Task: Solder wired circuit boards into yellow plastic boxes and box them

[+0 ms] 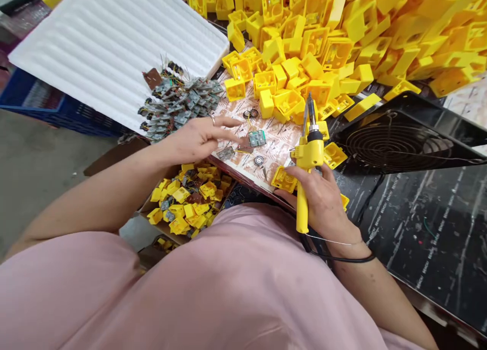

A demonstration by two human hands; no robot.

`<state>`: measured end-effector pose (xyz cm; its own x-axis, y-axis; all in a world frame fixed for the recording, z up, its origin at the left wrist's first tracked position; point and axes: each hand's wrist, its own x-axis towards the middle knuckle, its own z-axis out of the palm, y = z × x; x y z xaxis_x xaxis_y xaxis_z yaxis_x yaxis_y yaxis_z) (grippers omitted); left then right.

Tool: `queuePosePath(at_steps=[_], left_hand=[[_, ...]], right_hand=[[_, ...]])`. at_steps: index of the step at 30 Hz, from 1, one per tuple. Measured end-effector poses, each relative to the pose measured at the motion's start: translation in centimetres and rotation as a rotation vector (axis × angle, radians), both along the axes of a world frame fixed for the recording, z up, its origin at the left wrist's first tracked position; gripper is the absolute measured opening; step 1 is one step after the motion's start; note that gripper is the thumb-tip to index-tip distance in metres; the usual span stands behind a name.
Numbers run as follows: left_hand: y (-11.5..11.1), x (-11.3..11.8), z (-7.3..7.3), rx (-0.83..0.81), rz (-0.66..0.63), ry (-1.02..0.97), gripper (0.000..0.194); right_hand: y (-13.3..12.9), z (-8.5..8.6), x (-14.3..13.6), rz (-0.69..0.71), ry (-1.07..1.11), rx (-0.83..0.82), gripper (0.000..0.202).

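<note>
My left hand (196, 141) reaches over the work surface with its fingers apart. Its fingertips are beside a small green circuit board (257, 138) with thin wires and a brown board piece (245, 144); whether they touch is unclear. Two small round black parts (250, 114) lie just above, and a round speaker-like disc (258, 160) below. A yellow soldering gun (309, 154), tip pointing away from me, is in my right hand (323, 195). By that hand's thumb sits an open yellow plastic case (283, 179), partly hidden; I cannot tell if it is gripped too.
Yellow cases (289, 76) are heaped at the back. Wired circuit boards (182, 104) pile up against a white foam sheet (125, 45). A black fan (395, 137) stands at right. Below the table edge is a box of yellow parts (190, 198). A black cord (342, 259) crosses my right wrist.
</note>
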<state>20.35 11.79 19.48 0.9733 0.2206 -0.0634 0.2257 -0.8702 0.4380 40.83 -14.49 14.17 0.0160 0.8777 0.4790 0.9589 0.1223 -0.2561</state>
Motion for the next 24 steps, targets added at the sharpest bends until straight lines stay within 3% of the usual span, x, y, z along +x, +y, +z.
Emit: queuePosePath(at_steps=[3, 7, 10, 16, 20, 24], left_hand=[[-1.9, 0.6, 0.4, 0.147, 0.240, 0.008, 0.052], [-3.9, 2.3, -0.4, 0.390, 0.306, 0.258, 0.050], [-4.1, 2.6, -1.1, 0.381, 0.278, 0.259, 0.036], [-4.1, 1.1, -1.4, 0.240, 0.218, -0.083, 0.032], [-4.7, 1.4, -2.3, 0.123, 0.077, -0.217, 0.028], [-5.7, 2.4, -4.4, 0.144, -0.062, -0.368, 0.027]], right_hand=[[0.0, 0.1, 0.1, 0.002, -0.017, 0.009, 0.032], [-0.1, 0.0, 0.1, -0.004, -0.052, 0.002, 0.028], [-0.3, -0.2, 0.1, -0.002, -0.033, 0.002, 0.032], [0.2, -0.2, -0.1, 0.005, -0.051, 0.045, 0.030], [0.1, 1.0, -0.3, -0.019, -0.007, 0.130, 0.032], [-2.7, 2.6, -0.2, -0.073, 0.140, 0.288, 0.032]])
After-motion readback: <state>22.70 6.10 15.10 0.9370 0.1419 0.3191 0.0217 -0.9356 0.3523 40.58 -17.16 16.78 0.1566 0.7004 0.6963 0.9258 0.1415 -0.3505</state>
